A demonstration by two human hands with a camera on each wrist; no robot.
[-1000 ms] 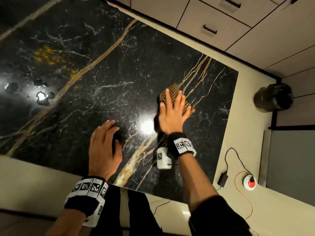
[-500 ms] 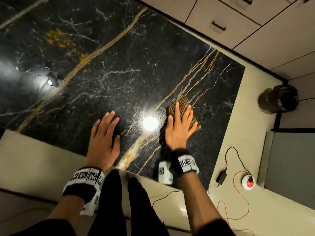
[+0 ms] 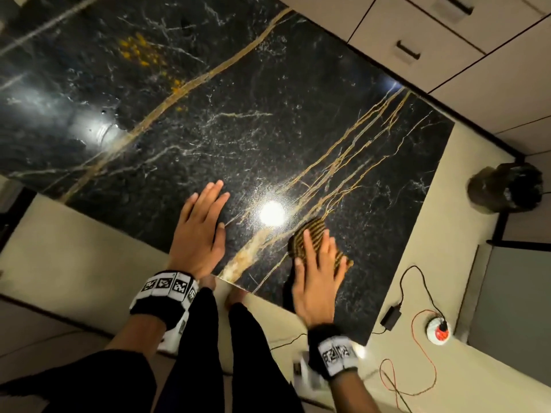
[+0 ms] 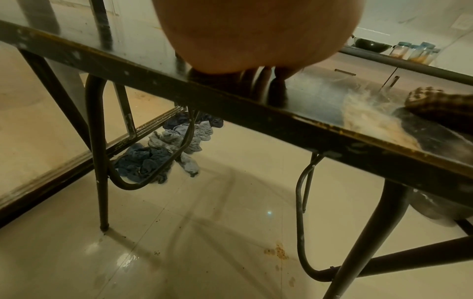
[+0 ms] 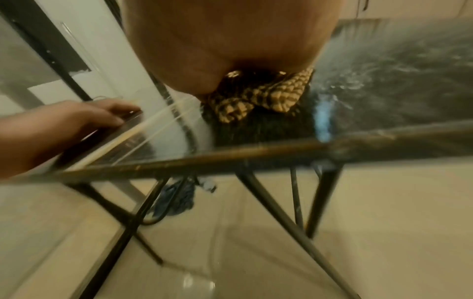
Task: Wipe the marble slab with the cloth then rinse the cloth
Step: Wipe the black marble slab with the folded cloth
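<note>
A black marble slab [image 3: 268, 120] with gold veins fills most of the head view. My right hand [image 3: 317, 269] lies flat, fingers straight, pressing a brown checked cloth [image 3: 313, 234] onto the slab close to its near edge. The cloth [image 5: 266, 95] bunches under the palm in the right wrist view. My left hand [image 3: 199, 231] rests flat on the slab to the left, fingers spread, holding nothing. Yellow stains [image 3: 140, 52] and wet patches [image 3: 101, 126] mark the far left of the slab.
The slab sits on a dark metal frame [image 4: 100, 153]. Blue rags [image 4: 163, 151] lie on the tiled floor beneath. A black bin [image 3: 507, 186] stands at the right, cables and a red-and-white plug socket [image 3: 436, 332] on the floor. Cabinet drawers [image 3: 408, 49] run along the far side.
My right hand has dragged the cloth toward me, from mid-slab to near the front edge. The left hand has stayed flat on the slab.
</note>
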